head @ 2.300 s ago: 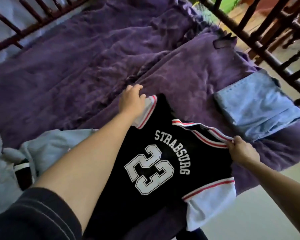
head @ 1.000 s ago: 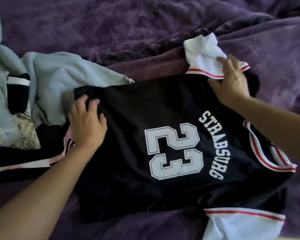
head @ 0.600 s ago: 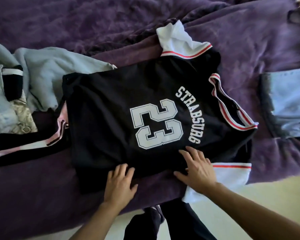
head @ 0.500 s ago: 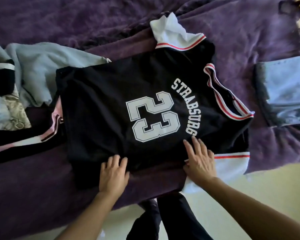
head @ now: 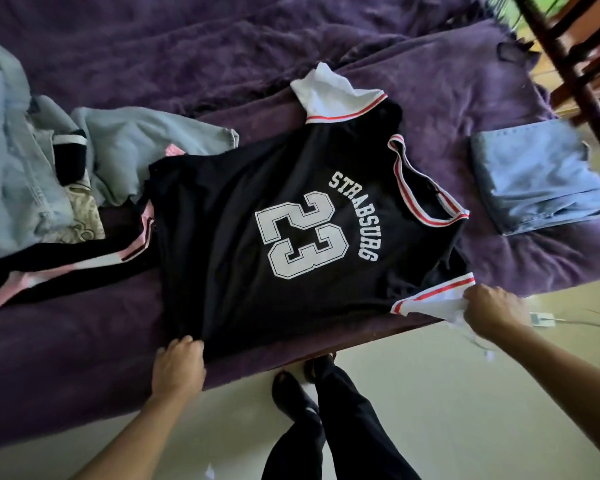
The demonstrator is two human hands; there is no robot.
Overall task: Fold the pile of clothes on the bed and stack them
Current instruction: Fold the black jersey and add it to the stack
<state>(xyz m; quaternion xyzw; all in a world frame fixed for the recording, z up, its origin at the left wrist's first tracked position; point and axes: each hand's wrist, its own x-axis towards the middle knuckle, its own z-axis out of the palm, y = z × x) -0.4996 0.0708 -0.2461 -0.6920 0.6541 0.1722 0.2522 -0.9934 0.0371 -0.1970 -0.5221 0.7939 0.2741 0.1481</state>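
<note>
Purple fuzzy blanket (head: 187, 46), rumpled toward the far side. Small dark object (head: 513, 53) sits on it top right, can't tell what. Dark turned-wood rail (head: 568, 64) cuts diagonally across the top right corner. Pale cream floor (head: 430, 393) below. Legs in dark trousers (head: 343, 427) stand right at the blanket's near edge. Small white device (head: 541, 320) with a thin cable lies on the floor, right side. White scrap (head: 208, 474) at the bottom edge.

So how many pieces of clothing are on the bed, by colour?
Black: 2 (jersey, pink-striped garment)
Light blue: 3 (folded jeans, sweatshirt, denim piece)
Cream: 1 (patterned cloth)
Total: at least 6; more may lie hidden.
</note>
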